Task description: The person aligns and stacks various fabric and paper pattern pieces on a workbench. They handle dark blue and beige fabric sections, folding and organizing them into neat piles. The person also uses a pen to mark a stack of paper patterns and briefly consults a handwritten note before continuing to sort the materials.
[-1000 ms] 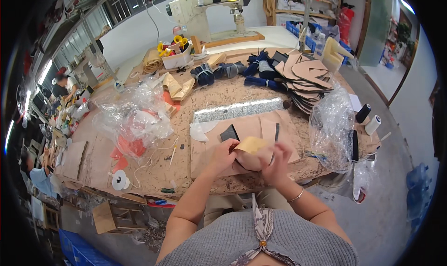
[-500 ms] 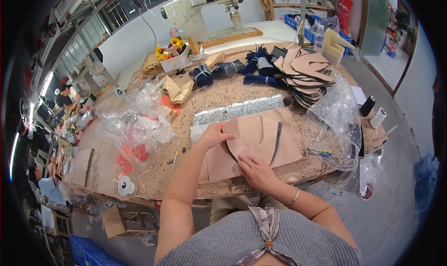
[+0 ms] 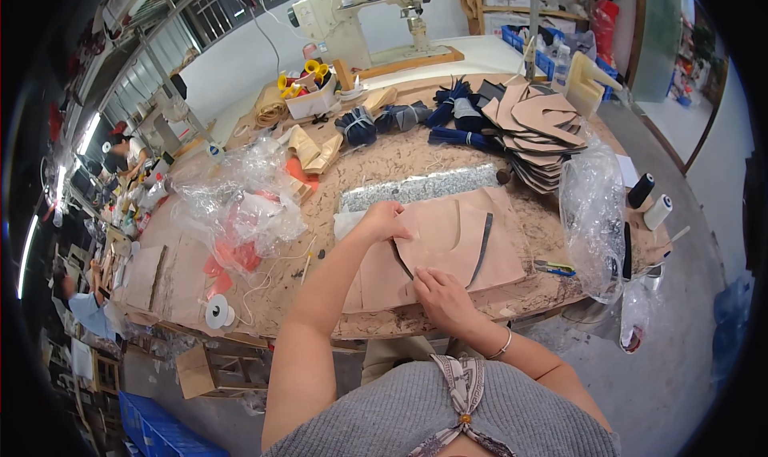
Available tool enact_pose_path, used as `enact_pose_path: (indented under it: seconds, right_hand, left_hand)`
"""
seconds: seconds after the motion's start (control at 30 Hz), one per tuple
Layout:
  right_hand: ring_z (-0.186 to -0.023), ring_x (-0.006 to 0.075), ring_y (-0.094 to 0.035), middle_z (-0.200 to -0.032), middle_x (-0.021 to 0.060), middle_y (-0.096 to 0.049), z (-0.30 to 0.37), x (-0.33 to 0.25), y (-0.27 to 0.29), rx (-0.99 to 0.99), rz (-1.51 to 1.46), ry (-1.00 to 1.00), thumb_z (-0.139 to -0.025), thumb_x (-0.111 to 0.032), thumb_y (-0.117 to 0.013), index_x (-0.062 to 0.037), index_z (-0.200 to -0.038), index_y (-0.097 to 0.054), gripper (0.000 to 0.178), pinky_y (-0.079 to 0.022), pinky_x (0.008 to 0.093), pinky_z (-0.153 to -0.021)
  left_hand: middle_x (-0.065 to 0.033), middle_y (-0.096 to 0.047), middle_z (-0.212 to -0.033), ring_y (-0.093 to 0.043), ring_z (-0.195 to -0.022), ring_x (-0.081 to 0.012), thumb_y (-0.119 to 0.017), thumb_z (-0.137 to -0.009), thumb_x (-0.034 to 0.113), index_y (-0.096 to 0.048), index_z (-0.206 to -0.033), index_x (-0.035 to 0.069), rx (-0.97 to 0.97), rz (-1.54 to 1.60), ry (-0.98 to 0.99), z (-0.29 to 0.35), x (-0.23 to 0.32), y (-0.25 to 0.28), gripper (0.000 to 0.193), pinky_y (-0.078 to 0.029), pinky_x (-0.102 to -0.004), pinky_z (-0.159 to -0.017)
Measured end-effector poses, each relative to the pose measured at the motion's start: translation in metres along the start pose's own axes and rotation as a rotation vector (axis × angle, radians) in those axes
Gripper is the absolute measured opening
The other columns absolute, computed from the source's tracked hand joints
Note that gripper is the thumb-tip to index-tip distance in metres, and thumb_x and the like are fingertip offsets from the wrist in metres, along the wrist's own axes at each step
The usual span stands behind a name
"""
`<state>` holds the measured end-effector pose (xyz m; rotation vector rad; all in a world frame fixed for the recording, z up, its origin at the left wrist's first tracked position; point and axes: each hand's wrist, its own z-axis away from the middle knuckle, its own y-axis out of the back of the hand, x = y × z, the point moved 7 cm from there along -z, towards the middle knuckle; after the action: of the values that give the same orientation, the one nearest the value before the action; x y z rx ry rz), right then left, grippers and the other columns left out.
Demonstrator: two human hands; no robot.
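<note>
A pinkish-tan cut piece point(image 3: 436, 241) with dark edging strips on its left and right sides rests on larger tan sheets point(image 3: 504, 259) in front of me. My left hand point(image 3: 386, 220) is at its upper left edge, fingers bent and closed on it, the thumb across the top. My right hand point(image 3: 442, 295) lies on the lower edge, fingers stretched over it. Just beyond the sheets is a speckled grey slab point(image 3: 424, 185), partly covered by them. The undersides of the fingers are hidden.
Shaped pieces point(image 3: 536, 125) form a stack at the back right, beside tied dark bundles point(image 3: 358, 126). Crumpled clear plastic point(image 3: 248, 189) covers the left. A utility knife point(image 3: 554, 268), thread cones point(image 3: 658, 213) and a plastic bag point(image 3: 590, 209) are at right. A sewing machine point(image 3: 340, 29) stands behind.
My view has shifted slightly. The cut piece lies flatter at its upper left corner under my left hand. The plastic bag on the right has drawn back, uncovering the utility knife.
</note>
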<state>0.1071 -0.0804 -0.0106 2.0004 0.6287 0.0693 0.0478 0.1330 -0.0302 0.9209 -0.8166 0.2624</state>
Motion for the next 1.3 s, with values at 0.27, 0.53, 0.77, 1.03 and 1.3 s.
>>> enact_pose_path:
  seconds: [0.27, 0.53, 0.77, 1.03, 1.3]
  right_hand:
    - [-0.081, 0.0226, -0.056, -0.087, 0.006, -0.056, -0.051, 0.025, -0.021, -0.054, 0.159, -0.079, -0.077, -0.014, -0.056, -0.0051, -0.097, -0.059, 0.022, -0.044, 0.0359, -0.072]
    - [-0.107, 0.0233, -0.05, -0.101, 0.0079, -0.055, -0.05, 0.022, -0.024, 0.029, 0.203, -0.015, -0.079, -0.016, -0.054, -0.0048, -0.1, -0.059, 0.024, -0.037, 0.0364, -0.091]
    - [-0.113, 0.0242, -0.048, -0.105, 0.0094, -0.056, -0.049, 0.022, -0.025, 0.059, 0.131, 0.001, -0.08, -0.014, -0.053, -0.0043, -0.1, -0.059, 0.023, -0.035, 0.0371, -0.097]
    - [-0.105, 0.0233, -0.05, -0.101, 0.0092, -0.055, -0.05, 0.023, -0.028, 0.053, 0.094, 0.022, -0.078, -0.011, -0.053, -0.0044, -0.097, -0.059, 0.02, -0.036, 0.038, -0.095]
    - [-0.122, 0.0376, -0.044, -0.126, 0.0235, -0.051, -0.037, 0.034, -0.051, 0.026, -0.084, -0.009, -0.083, -0.029, -0.06, 0.0038, -0.12, -0.054, 0.049, -0.027, 0.0493, -0.107]
  left_hand:
    - [-0.0055, -0.065, -0.08, -0.06, -0.065, -0.0102, -0.081, -0.067, 0.009, -0.061, -0.103, 0.001, -0.036, -0.118, -0.058, -0.008, -0.001, 0.0, 0.042, -0.05, -0.0242, -0.053]
    - [-0.0029, -0.064, -0.079, -0.062, -0.068, -0.0105, -0.077, -0.072, 0.013, -0.061, -0.095, 0.003, -0.03, 0.219, 0.034, -0.011, -0.021, 0.025, 0.029, -0.054, -0.0249, -0.054]
    - [-0.0021, -0.063, -0.073, -0.059, -0.061, -0.0085, -0.075, -0.071, 0.005, -0.059, -0.093, 0.002, 0.06, 0.034, -0.043, -0.013, -0.016, 0.02, 0.027, -0.051, -0.0239, -0.051]
    - [-0.0037, -0.064, -0.075, -0.061, -0.066, -0.0143, -0.077, -0.067, 0.009, -0.06, -0.091, 0.003, 0.192, -0.208, -0.125, -0.01, -0.005, 0.024, 0.03, -0.051, -0.0283, -0.059]
    - [-0.0209, -0.031, -0.147, -0.028, -0.137, -0.0344, -0.055, -0.092, 0.028, -0.042, -0.135, 0.001, -0.072, -0.042, -0.697, 0.051, 0.028, -0.069, 0.052, -0.027, -0.0409, -0.11]
